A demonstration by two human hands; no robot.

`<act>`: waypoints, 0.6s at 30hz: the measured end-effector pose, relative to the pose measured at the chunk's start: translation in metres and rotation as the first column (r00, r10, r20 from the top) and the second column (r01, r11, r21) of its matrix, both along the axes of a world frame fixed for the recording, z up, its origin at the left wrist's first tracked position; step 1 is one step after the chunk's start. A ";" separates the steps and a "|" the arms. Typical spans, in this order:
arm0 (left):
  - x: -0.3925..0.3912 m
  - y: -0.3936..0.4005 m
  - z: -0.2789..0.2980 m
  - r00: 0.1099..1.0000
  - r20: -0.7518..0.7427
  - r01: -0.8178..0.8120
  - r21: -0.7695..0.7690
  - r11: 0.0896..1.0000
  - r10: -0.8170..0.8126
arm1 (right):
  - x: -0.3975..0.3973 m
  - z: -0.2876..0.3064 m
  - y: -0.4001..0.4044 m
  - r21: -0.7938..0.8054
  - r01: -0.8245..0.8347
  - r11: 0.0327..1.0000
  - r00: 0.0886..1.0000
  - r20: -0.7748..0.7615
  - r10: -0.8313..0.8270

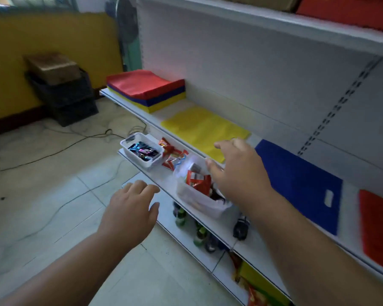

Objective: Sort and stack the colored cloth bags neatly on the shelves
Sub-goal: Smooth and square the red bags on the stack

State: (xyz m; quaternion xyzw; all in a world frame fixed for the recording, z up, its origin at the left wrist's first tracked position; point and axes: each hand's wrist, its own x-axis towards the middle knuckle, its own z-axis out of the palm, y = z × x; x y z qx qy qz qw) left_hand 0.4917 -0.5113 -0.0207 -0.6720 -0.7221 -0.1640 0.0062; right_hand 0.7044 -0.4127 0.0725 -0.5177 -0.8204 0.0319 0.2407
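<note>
Both hands empty, fingers relaxed: left hand [131, 206] low, off the shelf; right hand [237, 171] nearer the yellow cloth bag [205, 129], which lies flat just beyond its fingertips, long axis along the shelf [128, 107]. Blue bag [301, 184] to the yellow bag's right.

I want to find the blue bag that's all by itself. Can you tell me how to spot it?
Look at the long white shelf with a red, blue and yellow stack at its far end. Coming nearer, three bags lie flat, side by side: yellow bag, blue bag, red bag. Yours is the middle one, with a cut-out handle hole.
</note>
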 end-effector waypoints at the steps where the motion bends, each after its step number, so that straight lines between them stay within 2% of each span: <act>1: -0.022 -0.003 0.000 1.000 0.003 -0.029 -0.002 1.000 0.029 | -0.025 0.002 0.003 -0.008 -0.020 1.000 1.000 0.001 0.020; 8: -0.141 0.034 -0.008 0.983 0.025 -0.180 0.021 0.983 0.180 | -0.158 -0.003 0.065 0.001 -0.119 0.993 0.992 0.044 0.119; 12: -0.202 0.079 -0.008 0.973 0.024 -0.229 0.011 0.973 0.229 | -0.223 -0.019 0.121 0.007 -0.158 0.987 0.987 0.007 0.158; 18: -0.301 0.148 0.017 0.968 -0.008 -0.250 0.009 0.968 0.250 | -0.313 -0.011 0.208 -0.042 -0.119 0.992 0.993 -0.008 0.119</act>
